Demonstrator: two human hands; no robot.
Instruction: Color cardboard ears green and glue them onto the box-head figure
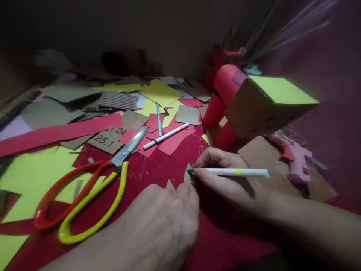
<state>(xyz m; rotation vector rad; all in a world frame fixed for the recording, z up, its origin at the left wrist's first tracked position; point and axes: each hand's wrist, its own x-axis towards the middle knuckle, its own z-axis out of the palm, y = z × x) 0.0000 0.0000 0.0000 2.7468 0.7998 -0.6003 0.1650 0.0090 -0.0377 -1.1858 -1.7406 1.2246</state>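
My right hand point(225, 169) grips a white felt-tip pen point(228, 171) with a yellow-green band. Its green tip touches a small pointed paper or cardboard piece point(186, 177), whose top corner is coloured green. Closed around the lower part of that piece, my left hand point(169, 218) hides most of it. A second pale point sticks up beside the left fingers. To the left lie large scissors point(122, 156) with one red and one yellow handle, blades pointing away. Beyond my hands a second white felt-tip pen point(166, 136) with a dark band rests on red paper.
Yellow paper point(36, 177), a long red strip point(62, 131) and cardboard scraps point(103, 141) cover the left and back. At right stand red paper cylinders point(213, 109) with a cardboard box point(254, 109) against them. A pink glue gun point(298, 160) lies on cardboard point(265, 162).
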